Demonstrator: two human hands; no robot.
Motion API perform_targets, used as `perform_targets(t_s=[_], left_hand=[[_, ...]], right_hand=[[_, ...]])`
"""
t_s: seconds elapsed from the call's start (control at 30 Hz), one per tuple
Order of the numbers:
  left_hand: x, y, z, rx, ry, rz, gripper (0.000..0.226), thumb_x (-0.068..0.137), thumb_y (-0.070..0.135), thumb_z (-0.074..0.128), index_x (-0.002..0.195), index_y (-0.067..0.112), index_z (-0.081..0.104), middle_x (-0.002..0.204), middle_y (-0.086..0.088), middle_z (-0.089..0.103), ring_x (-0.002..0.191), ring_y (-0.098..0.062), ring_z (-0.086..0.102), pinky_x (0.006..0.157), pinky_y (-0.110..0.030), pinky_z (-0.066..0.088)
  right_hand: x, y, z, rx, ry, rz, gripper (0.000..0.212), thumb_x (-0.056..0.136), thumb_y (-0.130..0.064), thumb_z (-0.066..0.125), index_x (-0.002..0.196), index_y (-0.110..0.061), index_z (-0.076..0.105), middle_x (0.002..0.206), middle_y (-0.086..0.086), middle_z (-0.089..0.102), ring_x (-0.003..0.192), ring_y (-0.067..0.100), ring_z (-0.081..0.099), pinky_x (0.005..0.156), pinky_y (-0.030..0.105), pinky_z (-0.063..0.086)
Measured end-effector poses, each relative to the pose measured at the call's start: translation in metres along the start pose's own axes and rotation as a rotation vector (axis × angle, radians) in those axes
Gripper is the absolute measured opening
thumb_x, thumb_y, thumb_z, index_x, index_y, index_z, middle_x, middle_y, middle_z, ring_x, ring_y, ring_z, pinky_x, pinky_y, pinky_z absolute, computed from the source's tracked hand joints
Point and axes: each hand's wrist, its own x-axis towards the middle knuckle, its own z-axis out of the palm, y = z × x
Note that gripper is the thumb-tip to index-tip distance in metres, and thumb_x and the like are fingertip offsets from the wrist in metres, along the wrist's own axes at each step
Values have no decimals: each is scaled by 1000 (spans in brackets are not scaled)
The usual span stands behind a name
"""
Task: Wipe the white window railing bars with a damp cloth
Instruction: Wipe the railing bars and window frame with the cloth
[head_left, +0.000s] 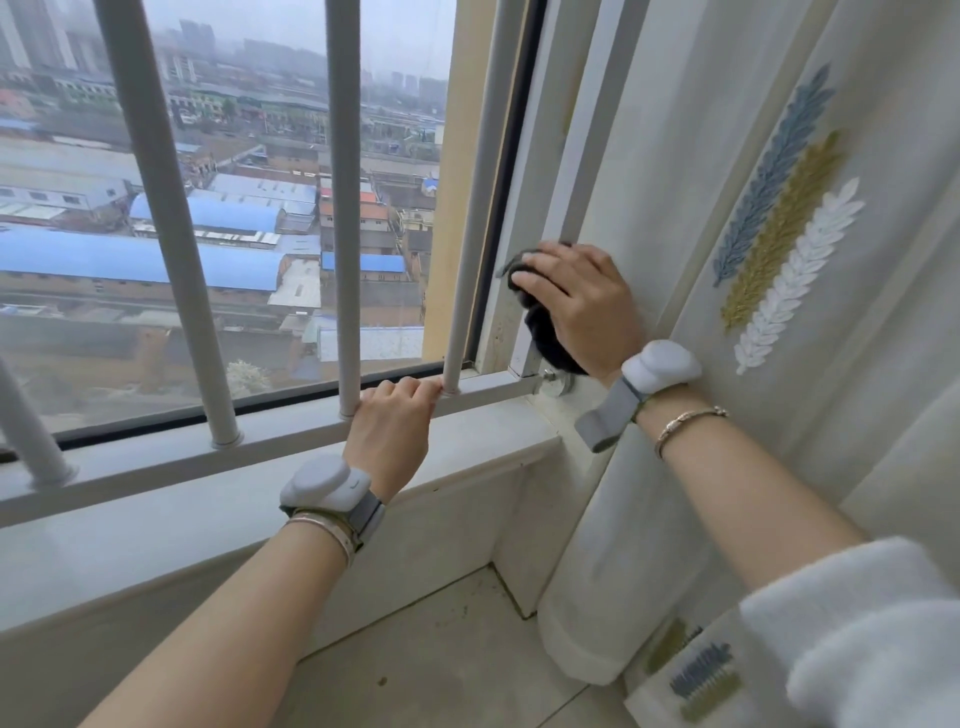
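White fluffy sleeve (852, 639) nearest, on right forearm. Right hand (576, 306) clenched round dark cloth (545, 332), pressed against rightmost white post (582, 197) beside embroidered curtain (779, 218). Left hand (395, 421) curled over bottom rail (156, 460), between two round bars (344, 208), bracing. Judged step: wiping end post, low down. Next: slide cloth along post, then shift left to nearest round bar (475, 208); other bars apparently not yet reached.

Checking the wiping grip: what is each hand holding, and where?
Right hand grips the bunched dark cloth from above. Left hand grips the railing's bottom rail.
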Motion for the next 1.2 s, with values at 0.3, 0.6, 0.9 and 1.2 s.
perform_targets(t_s=[0.3,0.6,0.9,1.2], left_hand=[[1,-1,0,-14,26,17,27,88,7,57,114,10,61,92,-12,67,75,-35,60,68,-44,48],[0,0,1,11,21,12,24,88,8,56,112,10,61,91,-10,67,75,-33,60,69,-42,48],[0,-1,2,7,10,0,23,86,6,59,108,7,63,89,-14,67,74,-37,60,67,-43,47],[0,5,-3,-11,-48,-60,28,94,13,46,121,12,57,106,-11,64,91,-35,58,81,-43,42]], right_hand=[[-51,-27,19,-136,-344,-296,40,98,-5,27,111,-9,65,114,9,65,112,27,57,114,47,14],[-29,-12,17,-6,-118,160,30,92,-11,50,120,-12,61,130,5,53,113,23,36,102,33,34],[-81,-71,20,403,-299,457,29,84,-5,41,94,-7,68,113,6,64,106,22,39,98,32,38],[24,6,-39,262,61,497,32,86,-4,46,109,-11,68,120,5,60,101,29,49,95,17,32]])
